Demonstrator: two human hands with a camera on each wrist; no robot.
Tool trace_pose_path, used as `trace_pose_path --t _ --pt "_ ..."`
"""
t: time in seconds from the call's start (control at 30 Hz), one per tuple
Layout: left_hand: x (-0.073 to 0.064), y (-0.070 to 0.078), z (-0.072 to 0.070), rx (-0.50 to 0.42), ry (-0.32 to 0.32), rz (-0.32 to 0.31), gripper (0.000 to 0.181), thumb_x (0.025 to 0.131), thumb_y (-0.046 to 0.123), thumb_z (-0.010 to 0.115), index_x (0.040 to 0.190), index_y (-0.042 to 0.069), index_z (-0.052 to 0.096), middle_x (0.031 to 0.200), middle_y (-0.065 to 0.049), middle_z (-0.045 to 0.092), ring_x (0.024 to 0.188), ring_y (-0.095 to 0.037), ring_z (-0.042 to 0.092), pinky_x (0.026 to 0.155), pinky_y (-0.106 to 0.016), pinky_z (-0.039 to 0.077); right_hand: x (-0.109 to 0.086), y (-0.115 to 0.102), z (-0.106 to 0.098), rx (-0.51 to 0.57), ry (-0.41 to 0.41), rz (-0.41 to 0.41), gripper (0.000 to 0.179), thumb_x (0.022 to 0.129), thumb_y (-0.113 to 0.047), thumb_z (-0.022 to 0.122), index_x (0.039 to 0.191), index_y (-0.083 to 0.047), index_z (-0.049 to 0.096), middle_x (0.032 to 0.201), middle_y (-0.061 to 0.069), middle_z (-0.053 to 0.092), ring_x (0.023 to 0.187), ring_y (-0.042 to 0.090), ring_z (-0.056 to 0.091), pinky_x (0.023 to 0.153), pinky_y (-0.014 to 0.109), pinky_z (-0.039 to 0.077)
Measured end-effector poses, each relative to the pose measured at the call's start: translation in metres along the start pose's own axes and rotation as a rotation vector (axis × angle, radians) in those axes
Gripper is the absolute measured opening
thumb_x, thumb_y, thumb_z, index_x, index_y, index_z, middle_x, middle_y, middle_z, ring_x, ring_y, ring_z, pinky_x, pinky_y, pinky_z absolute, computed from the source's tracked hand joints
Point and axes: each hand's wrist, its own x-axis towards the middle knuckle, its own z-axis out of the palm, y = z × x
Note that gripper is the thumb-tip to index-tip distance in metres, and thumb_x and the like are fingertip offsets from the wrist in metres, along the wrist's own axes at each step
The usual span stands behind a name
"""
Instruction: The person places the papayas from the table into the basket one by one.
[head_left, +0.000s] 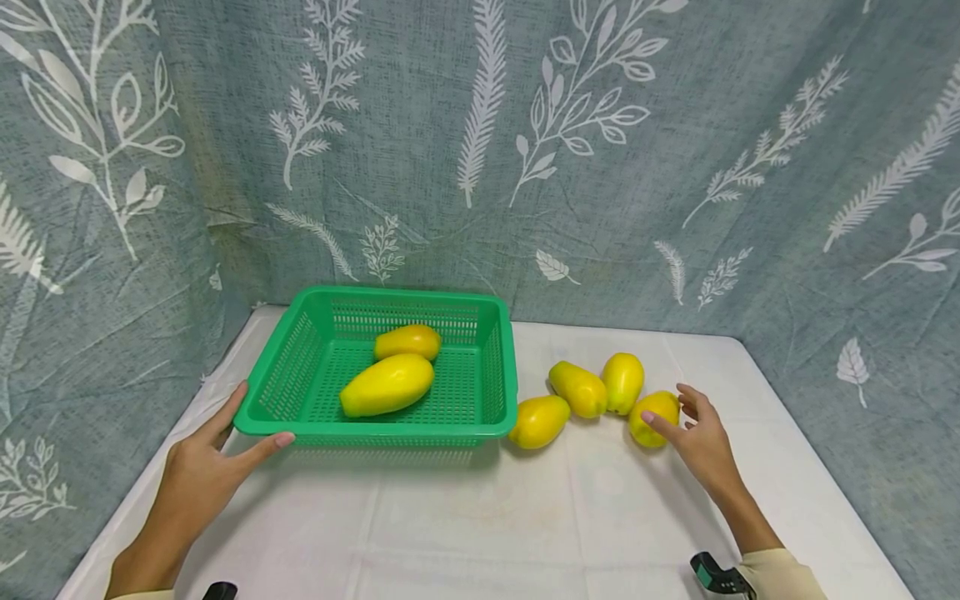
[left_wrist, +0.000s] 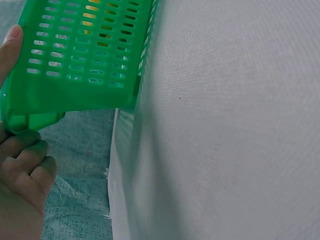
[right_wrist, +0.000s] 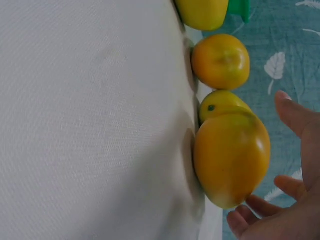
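Note:
At the near left corner of a green plastic basket [head_left: 375,429], my left hand [head_left: 197,477] grips the rim. Its thumb lies on the near side, and the other fingers [left_wrist: 31,155] curl at the rim in the left wrist view. Two yellow papayas lie inside, a larger one [head_left: 387,385] in front of a smaller one [head_left: 408,342]. My right hand [head_left: 705,443] is spread around the rightmost papaya [head_left: 649,427] on the table. In the right wrist view its fingertips are right at that papaya [right_wrist: 232,155], while the thumb [right_wrist: 294,111] stands apart from it.
Between the basket and my right hand lie three more papayas: one [head_left: 540,422] by the basket's near right corner, one [head_left: 578,389] behind it, another [head_left: 622,382] farther right. A white cloth [head_left: 465,517] covers the table. Grey-blue patterned curtains [head_left: 420,167] hang behind and at both sides.

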Motion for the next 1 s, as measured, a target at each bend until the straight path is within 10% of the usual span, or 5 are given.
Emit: trace_pose_path --t 1.0 --pt "-0.001 -0.001 0.001 0.007 0.01 0.001 0.1 0.095 0.051 0.079 0.17 0.026 0.017 0.17 -0.024 0.028 0.141 -0.066 0.039 0.095 -0.069 0.043 0.006 0.006 0.014 -0.03 -0.066 0.034 0.09 0.1 -0.038 0.075 0.165 0.0 0.025 0.167 0.032 0.028 0.152 0.048 0.032 0.122 0.064 0.03"
